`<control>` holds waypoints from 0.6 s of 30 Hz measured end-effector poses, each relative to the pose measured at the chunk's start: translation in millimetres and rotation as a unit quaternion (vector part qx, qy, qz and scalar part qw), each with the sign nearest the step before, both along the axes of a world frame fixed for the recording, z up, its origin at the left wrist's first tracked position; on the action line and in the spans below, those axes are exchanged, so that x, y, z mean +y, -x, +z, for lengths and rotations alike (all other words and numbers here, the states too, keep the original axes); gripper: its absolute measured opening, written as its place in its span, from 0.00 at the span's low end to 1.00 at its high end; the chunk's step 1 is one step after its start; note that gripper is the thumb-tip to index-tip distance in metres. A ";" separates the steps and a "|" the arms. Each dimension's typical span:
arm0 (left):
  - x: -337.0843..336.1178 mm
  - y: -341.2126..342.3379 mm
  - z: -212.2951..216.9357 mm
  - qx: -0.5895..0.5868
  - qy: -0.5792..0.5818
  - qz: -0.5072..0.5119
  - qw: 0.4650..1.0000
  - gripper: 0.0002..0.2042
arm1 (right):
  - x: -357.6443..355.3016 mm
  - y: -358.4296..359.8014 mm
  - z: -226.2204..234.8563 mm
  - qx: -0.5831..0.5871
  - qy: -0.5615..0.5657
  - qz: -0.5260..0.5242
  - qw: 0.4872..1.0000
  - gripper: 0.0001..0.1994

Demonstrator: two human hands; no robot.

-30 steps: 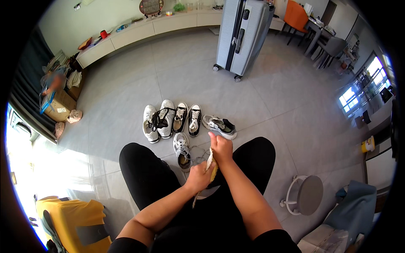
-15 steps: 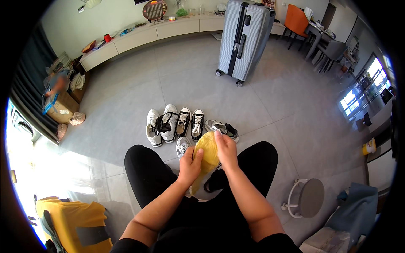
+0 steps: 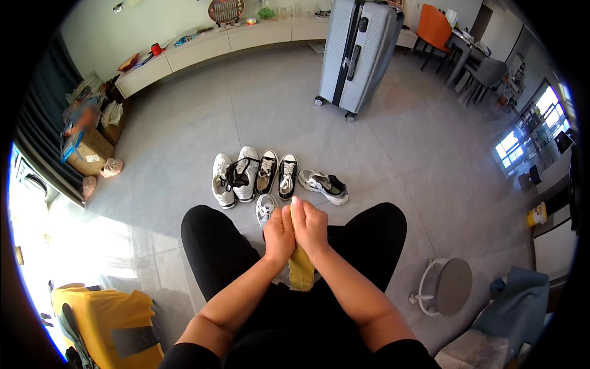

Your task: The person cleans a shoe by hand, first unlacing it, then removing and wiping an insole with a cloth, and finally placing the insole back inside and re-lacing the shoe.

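left hand (image 3: 279, 234): clamped on the upper end of the yellow pad (image 3: 301, 273)!
right hand (image 3: 310, 229): tight alongside, gripping it too!
pad's place: just below frame centre, tail below the hands
pad's feel: looks light, soft, bendy; pinch both edges

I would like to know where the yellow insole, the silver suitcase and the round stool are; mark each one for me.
Yellow insole (image 3: 301, 272): head view, on its exposed lower part.
Silver suitcase (image 3: 365, 64): head view, on its body.
Round stool (image 3: 453, 286): head view, on its seat.
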State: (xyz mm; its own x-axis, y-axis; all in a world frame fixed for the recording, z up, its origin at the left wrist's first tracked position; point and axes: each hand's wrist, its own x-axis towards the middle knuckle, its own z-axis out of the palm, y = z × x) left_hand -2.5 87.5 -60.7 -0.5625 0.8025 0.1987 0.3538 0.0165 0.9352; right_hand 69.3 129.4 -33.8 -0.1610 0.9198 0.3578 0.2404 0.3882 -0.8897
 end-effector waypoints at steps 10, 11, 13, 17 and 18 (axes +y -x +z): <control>-1.8 18.7 15.4 0.029 0.005 0.009 1.000 0.17 | -1.3 -3.1 12.7 0.009 -0.089 0.016 0.996 0.19; -0.2 21.1 17.7 0.002 0.001 -0.018 1.000 0.17 | 2.5 -9.7 10.4 -0.001 -0.064 0.015 0.998 0.18; 2.1 29.7 20.3 -0.050 -0.008 -0.073 0.996 0.18 | 3.6 -13.9 11.8 -0.015 -0.040 0.039 0.998 0.17; 0.0 13.0 31.4 0.065 -0.065 -0.095 0.991 0.19 | -4.6 -12.3 12.6 -0.043 -0.024 0.039 0.998 0.18; -6.1 1.5 44.1 0.106 -0.049 -0.085 0.990 0.19 | -1.7 -11.8 5.9 -0.054 -0.012 0.016 0.998 0.18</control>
